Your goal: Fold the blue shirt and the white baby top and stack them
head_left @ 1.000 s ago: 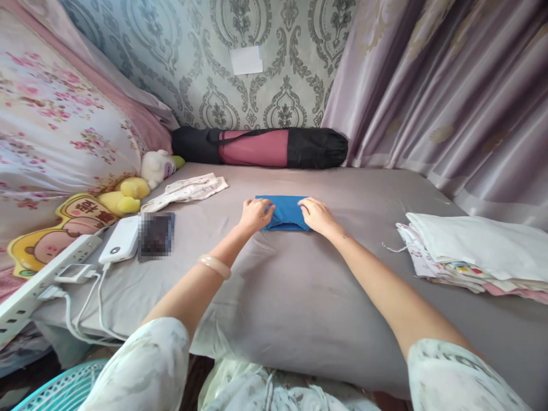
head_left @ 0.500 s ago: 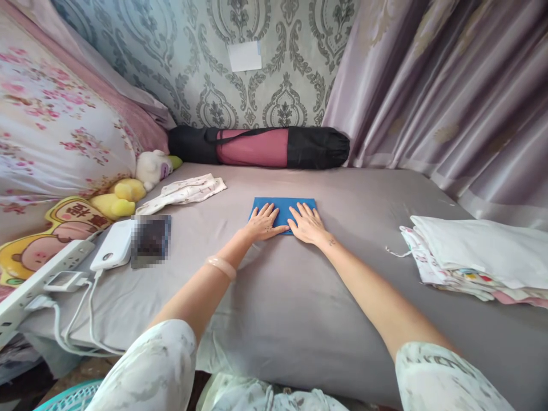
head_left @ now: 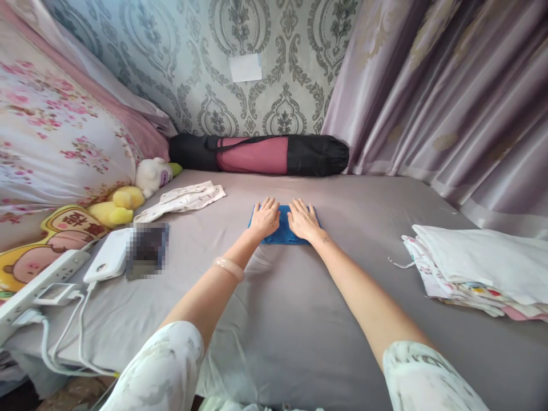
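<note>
A folded blue cloth (head_left: 283, 233) lies flat on the grey bed sheet (head_left: 291, 297), straight in front of me. Over its left part rests my left hand (head_left: 265, 218), palm down, fingers stretched forward. My right hand (head_left: 303, 219) lies the same way over its right part, fingers extended. A strip of blue shows between the two hands and along the near edge. The hands cover the rest of the cloth.
Folded white clothes (head_left: 483, 262) are stacked at the right. A small patterned garment (head_left: 184, 200), plush toys (head_left: 115, 206), a white power bank (head_left: 109, 254) and a power strip (head_left: 47, 282) with cables sit left. A black-and-pink bag (head_left: 252, 155) lies along the wall.
Both hands have shifted a little on the blue cloth, and the thumbs no longer point towards each other. More of the cloth's near edge shows. The view has tilted slightly upward.
</note>
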The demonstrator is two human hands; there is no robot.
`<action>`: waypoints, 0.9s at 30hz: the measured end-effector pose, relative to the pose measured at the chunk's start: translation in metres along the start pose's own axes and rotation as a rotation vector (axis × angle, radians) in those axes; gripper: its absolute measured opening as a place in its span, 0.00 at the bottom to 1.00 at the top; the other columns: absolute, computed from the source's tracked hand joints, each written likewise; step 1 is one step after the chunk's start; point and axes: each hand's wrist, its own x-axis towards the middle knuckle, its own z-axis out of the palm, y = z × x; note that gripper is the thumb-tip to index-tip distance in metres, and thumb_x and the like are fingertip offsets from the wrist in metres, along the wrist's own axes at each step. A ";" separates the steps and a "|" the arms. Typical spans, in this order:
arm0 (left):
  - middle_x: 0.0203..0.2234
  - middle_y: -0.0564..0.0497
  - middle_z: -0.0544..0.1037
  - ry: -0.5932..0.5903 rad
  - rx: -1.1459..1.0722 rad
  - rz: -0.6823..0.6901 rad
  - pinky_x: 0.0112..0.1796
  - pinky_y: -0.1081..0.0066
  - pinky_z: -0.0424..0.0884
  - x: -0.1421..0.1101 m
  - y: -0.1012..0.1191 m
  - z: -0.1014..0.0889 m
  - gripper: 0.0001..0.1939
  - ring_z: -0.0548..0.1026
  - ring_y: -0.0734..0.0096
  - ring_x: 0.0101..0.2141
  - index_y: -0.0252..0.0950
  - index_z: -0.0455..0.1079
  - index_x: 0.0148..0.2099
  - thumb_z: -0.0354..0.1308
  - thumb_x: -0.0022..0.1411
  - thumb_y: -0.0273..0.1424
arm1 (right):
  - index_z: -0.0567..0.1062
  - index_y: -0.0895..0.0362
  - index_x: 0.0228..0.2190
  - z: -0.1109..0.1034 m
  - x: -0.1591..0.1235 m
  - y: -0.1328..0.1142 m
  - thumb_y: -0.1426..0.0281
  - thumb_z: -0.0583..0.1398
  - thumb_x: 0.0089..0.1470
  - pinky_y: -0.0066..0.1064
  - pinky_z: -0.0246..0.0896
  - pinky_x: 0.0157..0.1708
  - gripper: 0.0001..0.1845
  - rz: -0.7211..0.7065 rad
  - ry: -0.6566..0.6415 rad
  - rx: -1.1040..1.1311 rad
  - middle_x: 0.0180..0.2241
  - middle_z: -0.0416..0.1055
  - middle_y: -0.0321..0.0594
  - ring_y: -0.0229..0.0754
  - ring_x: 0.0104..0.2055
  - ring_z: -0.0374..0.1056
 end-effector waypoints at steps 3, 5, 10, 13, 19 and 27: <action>0.64 0.46 0.56 -0.006 0.049 0.028 0.62 0.52 0.46 0.001 0.001 0.019 0.26 0.49 0.57 0.64 0.34 0.55 0.64 0.37 0.68 0.36 | 0.54 0.64 0.63 0.014 0.003 0.001 0.67 0.42 0.62 0.48 0.31 0.64 0.30 -0.041 -0.050 -0.015 0.66 0.46 0.44 0.47 0.68 0.38; 0.64 0.45 0.56 -0.047 0.057 0.036 0.61 0.51 0.47 0.000 0.001 0.028 0.27 0.50 0.55 0.64 0.33 0.53 0.65 0.36 0.68 0.38 | 0.54 0.63 0.63 0.021 0.003 0.002 0.67 0.42 0.62 0.48 0.32 0.64 0.30 -0.040 -0.102 -0.016 0.66 0.45 0.43 0.47 0.68 0.39; 0.65 0.46 0.53 -0.080 0.083 0.027 0.61 0.50 0.47 0.000 0.002 0.034 0.28 0.50 0.55 0.64 0.35 0.52 0.66 0.34 0.68 0.39 | 0.55 0.62 0.63 0.024 0.001 0.003 0.66 0.41 0.62 0.48 0.33 0.64 0.30 -0.030 -0.103 -0.036 0.66 0.45 0.43 0.47 0.67 0.40; 0.65 0.47 0.53 -0.093 0.083 0.018 0.61 0.50 0.47 0.000 0.003 0.033 0.28 0.49 0.56 0.64 0.36 0.51 0.66 0.33 0.68 0.39 | 0.55 0.62 0.62 0.023 0.001 0.002 0.66 0.41 0.62 0.48 0.33 0.64 0.30 -0.027 -0.104 -0.046 0.66 0.45 0.44 0.47 0.67 0.40; 0.66 0.42 0.51 0.019 0.085 -0.019 0.62 0.53 0.43 -0.004 0.005 0.031 0.30 0.45 0.57 0.65 0.28 0.50 0.66 0.32 0.68 0.38 | 0.54 0.63 0.63 0.018 0.002 -0.001 0.67 0.41 0.61 0.51 0.32 0.64 0.30 -0.025 -0.108 -0.019 0.66 0.45 0.45 0.48 0.68 0.39; 0.65 0.46 0.53 -0.089 0.023 -0.020 0.62 0.53 0.43 -0.002 0.003 0.032 0.29 0.48 0.61 0.65 0.33 0.48 0.67 0.33 0.67 0.36 | 0.55 0.65 0.62 0.021 0.007 -0.006 0.70 0.42 0.60 0.45 0.34 0.64 0.30 -0.112 -0.129 0.020 0.65 0.50 0.45 0.46 0.67 0.41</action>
